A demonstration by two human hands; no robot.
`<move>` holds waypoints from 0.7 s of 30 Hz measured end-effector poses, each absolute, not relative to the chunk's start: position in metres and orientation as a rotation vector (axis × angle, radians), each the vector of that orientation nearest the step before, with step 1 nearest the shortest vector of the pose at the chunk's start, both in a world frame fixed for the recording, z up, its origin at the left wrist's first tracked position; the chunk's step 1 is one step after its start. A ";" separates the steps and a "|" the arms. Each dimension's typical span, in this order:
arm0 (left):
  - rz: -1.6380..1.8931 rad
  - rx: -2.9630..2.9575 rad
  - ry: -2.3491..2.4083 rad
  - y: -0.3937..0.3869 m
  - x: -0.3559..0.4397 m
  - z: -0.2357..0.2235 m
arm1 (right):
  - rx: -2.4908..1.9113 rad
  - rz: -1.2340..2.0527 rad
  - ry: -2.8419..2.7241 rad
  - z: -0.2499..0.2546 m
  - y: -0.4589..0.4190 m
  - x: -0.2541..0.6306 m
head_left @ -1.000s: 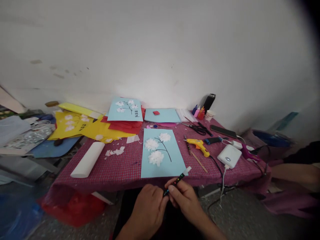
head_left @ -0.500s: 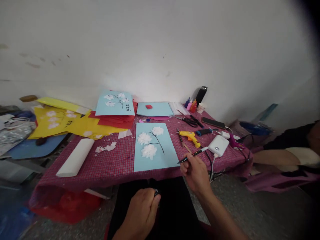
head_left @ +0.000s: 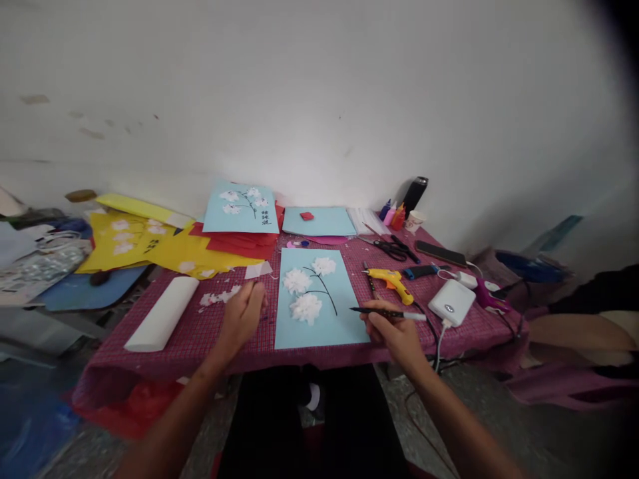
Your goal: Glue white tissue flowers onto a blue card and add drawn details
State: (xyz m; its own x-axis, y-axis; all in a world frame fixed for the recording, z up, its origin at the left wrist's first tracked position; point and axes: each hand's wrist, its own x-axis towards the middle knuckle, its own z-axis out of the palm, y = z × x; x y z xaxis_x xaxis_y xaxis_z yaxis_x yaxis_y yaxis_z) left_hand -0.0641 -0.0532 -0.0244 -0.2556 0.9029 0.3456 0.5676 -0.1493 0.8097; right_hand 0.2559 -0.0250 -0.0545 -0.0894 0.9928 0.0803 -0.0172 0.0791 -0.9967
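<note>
A black brush pen (head_left: 397, 313) with a pale rear end is pinched in my right hand (head_left: 392, 332), its tip over the right part of a light blue sheet (head_left: 344, 332). That sheet carries several white paper flowers (head_left: 306, 309) on a dark branch (head_left: 327, 293). My left hand (head_left: 243, 313) is closed to the left of the sheet, above the table; a small dark thing shows at its fingertips, too small to name. Near that hand lie torn white paper scraps (head_left: 217, 297).
A yellow glue gun (head_left: 392, 282), a white power bank (head_left: 452, 302), scissors (head_left: 392, 250) and a phone (head_left: 440, 253) lie to the right. A white paper roll (head_left: 164, 316) lies left. Behind are a finished blue flower card (head_left: 242, 216) and small paint bottles (head_left: 398, 217).
My left hand has moved from my lap up over the table, left of the sheet. My right hand has tilted the pen flatter, bringing its tip over the sheet. The view has shifted slightly.
</note>
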 end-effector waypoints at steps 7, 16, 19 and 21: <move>1.613 1.646 1.785 0.055 -0.059 -0.017 | -1.170 0.778 -1.707 -0.049 0.025 0.236; 1.182 1.983 1.819 0.068 -0.082 -0.039 | -1.179 0.710 -1.630 -0.062 0.034 0.237; 1.020 2.083 1.851 0.072 -0.086 -0.041 | -1.178 0.780 -1.640 -0.062 0.038 0.241; 0.932 2.132 1.880 0.074 -0.085 -0.042 | -1.182 0.803 -1.634 -0.064 0.040 0.241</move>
State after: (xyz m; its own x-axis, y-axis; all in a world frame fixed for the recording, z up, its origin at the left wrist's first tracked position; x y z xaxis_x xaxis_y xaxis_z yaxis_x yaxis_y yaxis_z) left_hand -0.0855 0.0736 -0.0420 0.0213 0.9374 0.3477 0.8441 -0.2032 0.4962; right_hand 0.2409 0.0401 -0.0642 -0.1010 0.9466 0.3061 0.3358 0.3220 -0.8852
